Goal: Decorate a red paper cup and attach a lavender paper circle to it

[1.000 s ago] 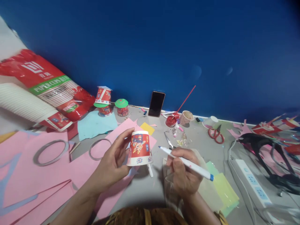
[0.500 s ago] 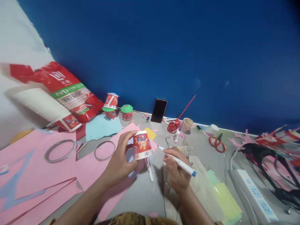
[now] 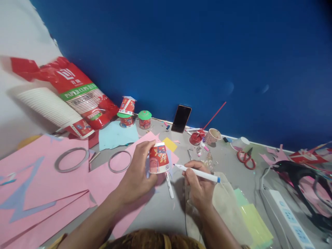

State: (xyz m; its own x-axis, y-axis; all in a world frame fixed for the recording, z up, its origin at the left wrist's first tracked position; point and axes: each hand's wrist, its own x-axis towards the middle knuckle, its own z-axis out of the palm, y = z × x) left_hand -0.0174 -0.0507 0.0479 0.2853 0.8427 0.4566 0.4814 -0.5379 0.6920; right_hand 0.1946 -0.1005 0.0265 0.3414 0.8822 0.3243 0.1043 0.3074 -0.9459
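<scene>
My left hand (image 3: 140,173) grips a red printed paper cup (image 3: 159,158), held upside down and a little tilted above the table. Between the fingers of my right hand (image 3: 199,185) is a white marker pen (image 3: 201,173) with a blue end; its uncapped tip points left at the cup, with a small gap between them. Under the cup, a second white marker (image 3: 169,185) lies on the grey table. Pink paper (image 3: 103,185) spreads beneath and left of my left hand. A beige cloth (image 3: 224,197) lies under my right wrist.
Decorated cups (image 3: 127,110) and a phone (image 3: 181,118) stand along the blue wall. Tape rings (image 3: 119,162) rest on pink paper. A paper cup bag (image 3: 83,93) leans at left. Red-handled scissors (image 3: 246,159), a power strip (image 3: 289,218) and a black glue-gun-like tool (image 3: 298,173) occupy the right.
The whole view has shifted slightly. The cup has turned a little in my left hand, and the marker now lies more level, its tip still near the cup.
</scene>
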